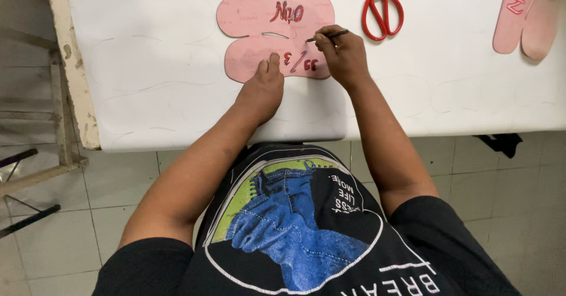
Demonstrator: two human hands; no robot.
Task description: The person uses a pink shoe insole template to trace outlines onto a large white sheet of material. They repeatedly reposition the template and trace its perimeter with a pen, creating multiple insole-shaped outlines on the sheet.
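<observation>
A pink flat template [253, 19], shaped like two rounded lobes with a slit between them and red handwriting on it, lies on a white sheet [147, 54] covering the table. My left hand [263, 89] presses flat on the template's lower lobe, fingers together. My right hand [341, 54] grips a thin dark pen [327, 35] with its tip at the template's right side, near the slit. Faint traced outlines of the same shape mark the white sheet to the left and below.
Red-handled scissors [382, 10] lie shut just right of the template. A second pink template [525, 16] sits at the far right. The table's worn left edge [71, 66] borders a wooden frame [35, 172]. Tiled floor lies below.
</observation>
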